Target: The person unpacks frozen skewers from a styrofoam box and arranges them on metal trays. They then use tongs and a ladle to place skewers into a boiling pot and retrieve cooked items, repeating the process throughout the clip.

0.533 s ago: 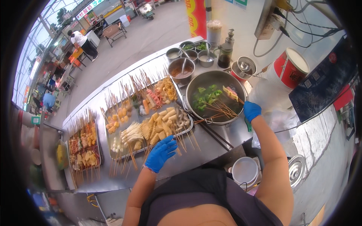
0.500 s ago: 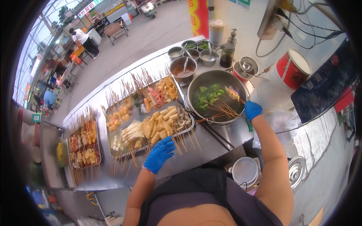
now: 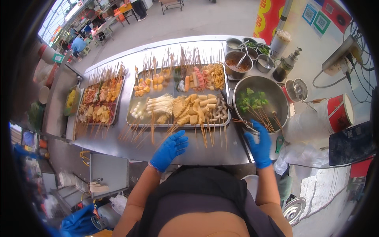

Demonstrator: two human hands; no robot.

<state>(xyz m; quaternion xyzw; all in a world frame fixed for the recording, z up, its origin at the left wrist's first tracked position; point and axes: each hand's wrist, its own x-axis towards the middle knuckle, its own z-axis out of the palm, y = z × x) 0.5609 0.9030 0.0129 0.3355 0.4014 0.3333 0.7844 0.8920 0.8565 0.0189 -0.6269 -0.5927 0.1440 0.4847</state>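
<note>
My left hand (image 3: 167,150), in a blue glove, is open and empty, its fingers apart just in front of a large steel tray (image 3: 177,124) of skewered tofu skins, mushrooms and other foods. My right hand (image 3: 258,146), gloved in blue, is also open, with nothing visible in it, beside the front rim of a round steel pot (image 3: 284,98). Broccoli (image 3: 252,98) sits in the pot with several skewers (image 3: 263,117) leaning out toward the front; the food on some is hidden in the liquid. A second tray (image 3: 114,114) of skewers lies further left.
Seasoning bowls (image 3: 238,62), a pump bottle (image 3: 288,65), a strainer (image 3: 300,90) and stacked tubs (image 3: 339,114) stand behind and right of the pot. A power strip (image 3: 335,59) with cables is on the wall. People (image 3: 79,46) are at tables beyond the counter (image 3: 102,138).
The view has swung left across the counter. My right hand has let go of the skewer at the pot's right and moved down beside its front rim, fingers opening.
</note>
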